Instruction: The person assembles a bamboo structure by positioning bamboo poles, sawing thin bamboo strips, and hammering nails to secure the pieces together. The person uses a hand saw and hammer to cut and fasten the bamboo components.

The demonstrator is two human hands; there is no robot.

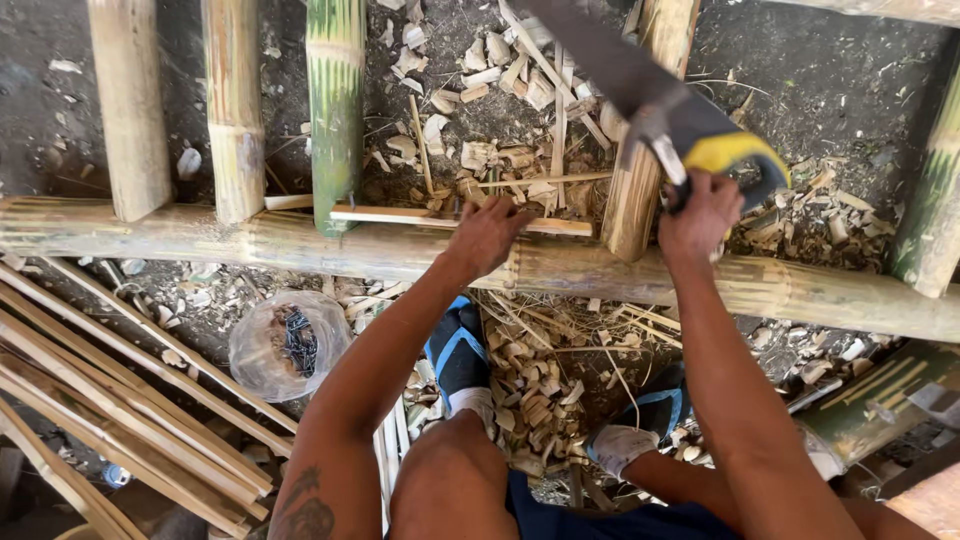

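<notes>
Saw (640, 90) over upright pole (640, 180); shavings (500, 100), nail bag (288, 342) around.

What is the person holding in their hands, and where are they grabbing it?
The right hand grips a grey-bladed handsaw by its yellow and black handle. The left hand presses down a thin pale bamboo strip near its middle.

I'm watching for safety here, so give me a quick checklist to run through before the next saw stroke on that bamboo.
1. Right hand wrapped round the handle of the saw: ok.
2. Left hand pressing on the thin strip, off to the side of the blade: ok.
3. Upright bamboo piece resting against the long horizontal pole: ok.
4. Blade seated in the cut: cannot tell, hidden by the saw.
5. Feet on shaving-littered ground: not ok.
6. Bag of nails away from the hands: ok.
</notes>
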